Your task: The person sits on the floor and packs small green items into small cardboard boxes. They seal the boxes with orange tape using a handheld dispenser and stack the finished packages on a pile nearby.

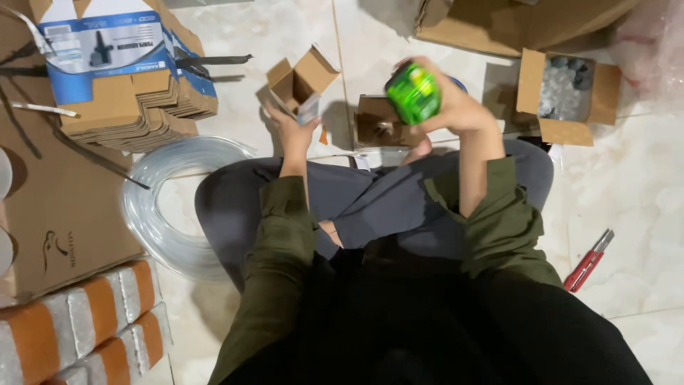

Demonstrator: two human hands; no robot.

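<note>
I sit cross-legged on a pale tiled floor. My right hand (456, 107) is raised and closed around a green translucent plastic part (413, 93). My left hand (293, 132) reaches forward and grips a small open cardboard box (303, 80) at its lower edge, along with a small pale leaflet. Another small open brown box (376, 122) sits on the floor between my hands, partly hidden by my right hand.
A coil of clear tubing (167, 207) lies left of my knee. A stack of flat cartons (121, 78) and a large cardboard sheet (50, 214) are on the left, wrapped packs (78, 321) lower left. An open box of parts (566, 93) is upper right, a red cutter (590, 260) right.
</note>
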